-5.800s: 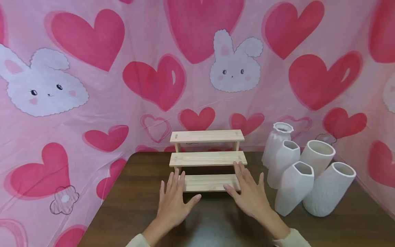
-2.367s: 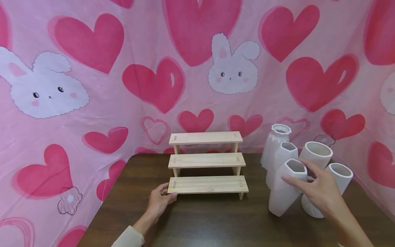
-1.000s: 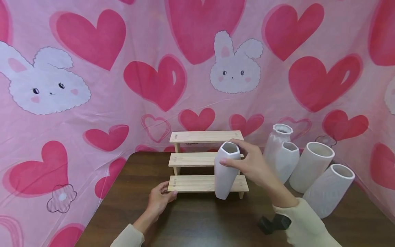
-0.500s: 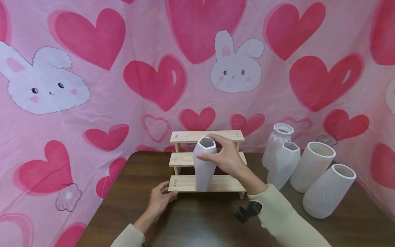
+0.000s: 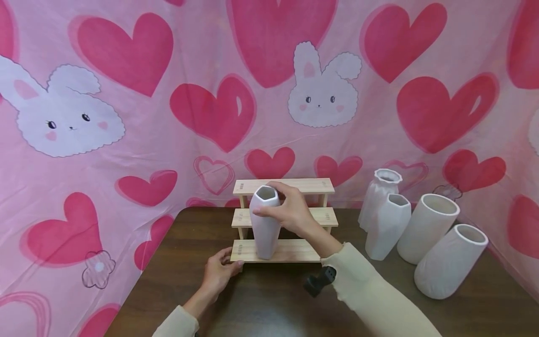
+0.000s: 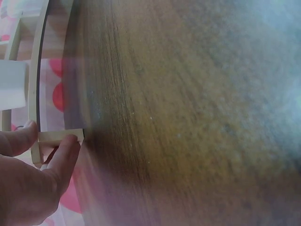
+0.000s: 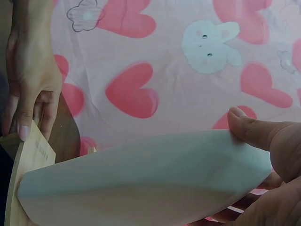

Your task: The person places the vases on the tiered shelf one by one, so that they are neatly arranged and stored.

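Observation:
A white faceted vase [image 5: 265, 229] with a five-sided mouth stands upright over the left part of the lowest step of a pale three-step wooden rack [image 5: 294, 250]. My right hand [image 5: 290, 210] grips it near the top, thumb in front and fingers behind. In the right wrist view the vase's base [image 7: 33, 197] meets the step's board. My left hand [image 5: 219, 271] holds the left end of that lowest step. The left wrist view shows its thumb above the board and a finger against the short wooden leg [image 6: 59, 136].
On the right of the dark wooden table [image 5: 269, 304] stand a ruffled-rim vase [image 5: 375, 201], a slim faceted vase [image 5: 387, 229], a wide cylindrical vase [image 5: 425, 229] and a slanted-looking round vase [image 5: 450, 262], all white. A pink heart-patterned cloth [image 5: 210, 37] hangs behind.
My right hand has taken the faceted vase from the group at right and carried it left to the lowest step. My left hand has moved to the step's left end and stayed there.

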Demonstrator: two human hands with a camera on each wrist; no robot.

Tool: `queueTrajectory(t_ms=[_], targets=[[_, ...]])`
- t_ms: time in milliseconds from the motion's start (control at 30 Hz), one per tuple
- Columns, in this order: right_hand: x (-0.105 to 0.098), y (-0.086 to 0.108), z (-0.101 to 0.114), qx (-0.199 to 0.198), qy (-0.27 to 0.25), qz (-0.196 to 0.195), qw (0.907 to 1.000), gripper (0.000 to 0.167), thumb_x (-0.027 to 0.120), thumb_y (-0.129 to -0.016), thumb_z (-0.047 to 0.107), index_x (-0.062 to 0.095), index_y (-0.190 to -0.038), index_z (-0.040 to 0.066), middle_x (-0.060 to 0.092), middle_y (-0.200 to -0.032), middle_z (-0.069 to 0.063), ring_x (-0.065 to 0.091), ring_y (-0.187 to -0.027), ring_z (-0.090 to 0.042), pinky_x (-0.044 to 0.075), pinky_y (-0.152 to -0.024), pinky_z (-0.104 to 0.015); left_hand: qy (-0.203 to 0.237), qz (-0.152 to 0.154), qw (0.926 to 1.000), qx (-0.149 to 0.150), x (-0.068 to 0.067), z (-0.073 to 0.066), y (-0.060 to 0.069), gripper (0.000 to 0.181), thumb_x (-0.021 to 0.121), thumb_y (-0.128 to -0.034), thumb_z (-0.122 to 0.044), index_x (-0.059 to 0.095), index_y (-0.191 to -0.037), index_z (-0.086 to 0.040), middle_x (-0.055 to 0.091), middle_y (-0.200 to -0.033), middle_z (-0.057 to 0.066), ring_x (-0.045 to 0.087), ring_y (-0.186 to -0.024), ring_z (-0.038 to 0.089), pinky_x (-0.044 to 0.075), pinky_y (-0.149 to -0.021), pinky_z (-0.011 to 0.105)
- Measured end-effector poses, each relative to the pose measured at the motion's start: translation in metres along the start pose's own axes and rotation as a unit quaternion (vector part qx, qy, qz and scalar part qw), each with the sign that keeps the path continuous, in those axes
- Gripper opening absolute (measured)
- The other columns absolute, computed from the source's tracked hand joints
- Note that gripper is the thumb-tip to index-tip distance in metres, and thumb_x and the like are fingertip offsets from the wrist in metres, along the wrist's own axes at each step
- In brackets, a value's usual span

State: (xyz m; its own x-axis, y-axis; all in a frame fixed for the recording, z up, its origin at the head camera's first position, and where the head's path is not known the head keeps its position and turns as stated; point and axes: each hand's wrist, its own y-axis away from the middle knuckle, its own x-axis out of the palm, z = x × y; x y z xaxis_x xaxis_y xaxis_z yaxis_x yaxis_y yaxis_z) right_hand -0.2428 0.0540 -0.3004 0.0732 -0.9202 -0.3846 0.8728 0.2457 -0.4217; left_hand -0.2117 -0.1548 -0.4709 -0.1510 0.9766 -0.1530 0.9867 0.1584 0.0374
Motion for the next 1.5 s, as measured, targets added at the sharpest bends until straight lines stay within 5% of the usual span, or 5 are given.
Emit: queueTrajectory(t_ms=[1100, 1333, 1500], targets=[[0.011, -0.005, 0.001, 0.029, 0.041, 0.025, 0.9984, 0.062, 0.087, -0.071, 0.025, 0.059, -0.125, 0.014, 0.064, -0.108, -0.004, 0.061, -0.092, -0.022, 0.059, -0.074, -0.036, 0.02, 0.019, 0.9996, 0.008, -0.005, -0.001, 0.003, 0.055, 0.071, -0.0839, 0.003, 0.046, -0.132, 0.014, 0.065, -0.108, 0.027, 0.069, -0.087, 0.027, 0.061, -0.073, 0.036], [-0.005, 0.001, 0.0, 0.059, 0.023, 0.038, 0.9972, 0.077, 0.085, -0.073, 0.03, 0.047, -0.138, 0.017, 0.05, -0.135, -0.01, 0.054, -0.118, -0.03, 0.055, -0.091, -0.049, 0.017, 0.019, 0.9996, 0.008, -0.005, 0.001, 0.001, 0.056, 0.071, -0.0838, 0.003, 0.045, -0.132, 0.014, 0.064, -0.109, 0.027, 0.069, -0.087, 0.027, 0.061, -0.073, 0.037], [-0.03, 0.015, -0.003, 0.067, 0.038, 0.021, 0.9968, 0.078, 0.083, -0.075, 0.031, 0.044, -0.141, 0.019, 0.046, -0.14, -0.011, 0.054, -0.12, -0.034, 0.052, -0.095, -0.049, 0.013, 0.019, 0.9997, 0.01, -0.004, -0.001, 0.002, 0.055, 0.071, -0.0838, 0.002, 0.046, -0.131, 0.014, 0.065, -0.109, 0.027, 0.069, -0.086, 0.029, 0.061, -0.073, 0.037]])
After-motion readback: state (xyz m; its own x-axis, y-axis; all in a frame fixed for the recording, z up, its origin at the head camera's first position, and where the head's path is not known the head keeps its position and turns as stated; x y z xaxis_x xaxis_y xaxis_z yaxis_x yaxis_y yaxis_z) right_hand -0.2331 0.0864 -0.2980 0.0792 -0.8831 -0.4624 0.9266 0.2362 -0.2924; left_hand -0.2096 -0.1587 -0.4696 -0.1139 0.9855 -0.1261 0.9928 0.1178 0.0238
